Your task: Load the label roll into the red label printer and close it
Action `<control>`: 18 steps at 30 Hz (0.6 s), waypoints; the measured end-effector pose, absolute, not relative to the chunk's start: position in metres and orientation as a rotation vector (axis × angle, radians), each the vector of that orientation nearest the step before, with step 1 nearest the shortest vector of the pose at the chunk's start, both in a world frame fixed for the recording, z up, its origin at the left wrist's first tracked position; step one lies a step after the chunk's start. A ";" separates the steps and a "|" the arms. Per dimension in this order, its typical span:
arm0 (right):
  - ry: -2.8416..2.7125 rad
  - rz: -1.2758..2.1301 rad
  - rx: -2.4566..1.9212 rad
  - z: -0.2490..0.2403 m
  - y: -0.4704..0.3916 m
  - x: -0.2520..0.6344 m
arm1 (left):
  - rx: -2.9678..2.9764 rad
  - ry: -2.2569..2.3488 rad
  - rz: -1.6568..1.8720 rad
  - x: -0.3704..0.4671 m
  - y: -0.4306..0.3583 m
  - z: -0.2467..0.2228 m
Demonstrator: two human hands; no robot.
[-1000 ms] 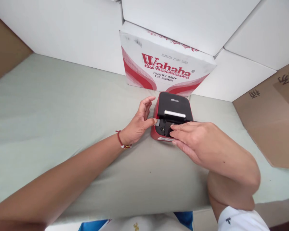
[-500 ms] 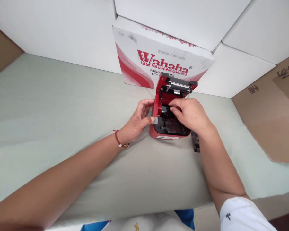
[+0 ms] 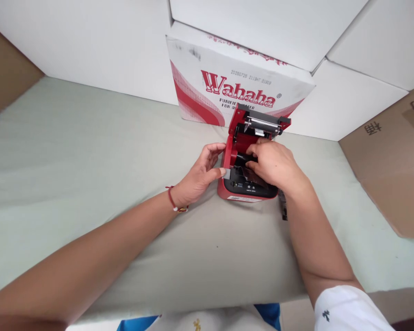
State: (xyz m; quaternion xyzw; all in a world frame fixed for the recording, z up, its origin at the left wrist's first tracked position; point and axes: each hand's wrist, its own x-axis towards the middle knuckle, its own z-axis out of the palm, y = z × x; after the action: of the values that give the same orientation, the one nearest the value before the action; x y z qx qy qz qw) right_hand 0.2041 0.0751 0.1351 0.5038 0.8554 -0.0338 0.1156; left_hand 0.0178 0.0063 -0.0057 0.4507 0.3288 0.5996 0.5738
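In the head view, we see the red device (image 3: 221, 189), seemingly a small printer, standing on the pale cloth (image 3: 106, 161) between our two hands, its lid (image 3: 262, 113) tipped up beyond our right fingertips. Our left hand (image 3: 200, 177) is loosely curved with fingers parted: the thumb lies on the grey tab (image 3: 227, 174) and the other fingertips meet the left wall just beyond it. Our right hand (image 3: 278, 164) reaches inside, fingers bent, at the dark roll (image 3: 240, 159) and the loose dark film (image 3: 251, 175) leading toward us; the tips are partly hidden, so we cannot tell whether they pinch anything. A dark strip (image 3: 284, 210) lies just beside the device, under our right wrist, and the printed carton (image 3: 202, 94) stands behind, past the fingers of both hands.

We judge the housing to be stiff and fairly light, liable to slide on the cloth if tugged, so the side wall under our left fingers is the place to brace it. The film looks thin, slick and easily creased; we would take it flat between thumb and forefinger, and the roll by its ends, keeping our fingertips off the metal parts under the lid.
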 end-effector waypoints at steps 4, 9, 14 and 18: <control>2.568 -0.074 1.450 0.133 0.074 0.208 | 1.066 0.770 1.404 0.017 0.006 -0.005; 2.606 -0.035 1.423 0.133 0.073 0.210 | 1.079 0.782 1.389 0.016 0.006 -0.006; 2.630 -0.106 1.367 0.132 0.078 0.214 | 1.078 0.786 1.384 0.016 0.006 -0.007; 2.754 -0.355 1.306 0.139 0.078 0.224 | 1.078 0.771 1.397 0.017 0.006 -0.006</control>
State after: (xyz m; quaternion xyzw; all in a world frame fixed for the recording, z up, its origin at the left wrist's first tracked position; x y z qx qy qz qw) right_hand 0.2244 0.0780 0.1389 0.4254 0.8969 -0.1155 0.0364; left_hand 0.0173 0.0062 -0.0062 0.4597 0.3288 0.5954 0.5710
